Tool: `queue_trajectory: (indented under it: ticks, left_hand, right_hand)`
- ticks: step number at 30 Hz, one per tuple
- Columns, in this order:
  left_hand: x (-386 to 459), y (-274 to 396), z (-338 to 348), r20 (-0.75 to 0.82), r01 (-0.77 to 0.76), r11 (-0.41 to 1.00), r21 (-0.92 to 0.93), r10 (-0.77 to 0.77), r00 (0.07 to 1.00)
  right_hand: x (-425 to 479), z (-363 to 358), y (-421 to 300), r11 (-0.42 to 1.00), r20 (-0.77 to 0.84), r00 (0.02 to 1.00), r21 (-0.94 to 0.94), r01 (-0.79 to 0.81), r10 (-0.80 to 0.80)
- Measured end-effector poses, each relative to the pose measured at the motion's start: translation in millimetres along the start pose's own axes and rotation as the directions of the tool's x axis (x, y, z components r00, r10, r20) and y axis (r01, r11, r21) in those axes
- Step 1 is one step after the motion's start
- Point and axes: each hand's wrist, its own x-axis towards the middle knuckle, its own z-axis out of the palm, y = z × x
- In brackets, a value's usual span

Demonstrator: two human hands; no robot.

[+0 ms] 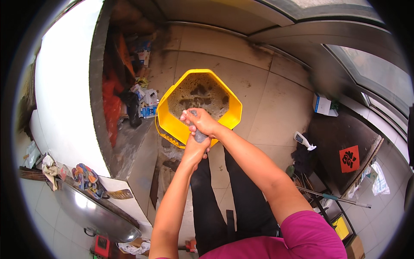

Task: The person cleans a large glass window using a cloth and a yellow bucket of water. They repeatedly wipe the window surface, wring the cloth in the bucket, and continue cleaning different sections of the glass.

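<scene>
Both of my hands grip a wet grey cloth (200,137), bunched between them above the near rim of a yellow bucket (236,113). My left hand (195,149) holds its lower end, closest to my body. Around the upper end my right hand (201,120) is closed. Drips seem to fall from the cloth toward the murky brown, foamy water (197,92) inside. The bucket has an angular rim, and its yellow handle (161,131) hangs down on the left side. The fingers hide part of the cloth.
Tiled floor (258,106) surrounds the bucket. On the left, a white-topped counter (68,87) has boxes (148,102) and bags under it. A large metal lid (97,207) leans at lower left. At right stand a dark cabinet (336,145) and a pole (336,197).
</scene>
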Motion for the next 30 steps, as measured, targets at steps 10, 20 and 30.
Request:
queue_trajectory:
  ticks: [10, 20, 30]
  left_hand:
    - [75, -39, 5, -0.342, -0.040, 0.865, 0.501, 0.241, 0.908]
    - [-13, -19, -2, -0.045, -0.008, 0.988, -0.157, 0.001, 0.999]
    - [-173, -27, 64, 0.470, 0.409, 0.251, -0.877, 0.617, 0.631]
  right_hand:
    - [43, -3, 29, 0.739, -0.411, 0.849, -0.673, -0.036, -0.332]
    - [-11, -3, -1, 0.979, -0.045, 0.999, -0.202, 0.018, -0.027]
    - [-135, 66, -49, 0.715, 0.604, 0.781, 0.616, -0.331, -0.158]
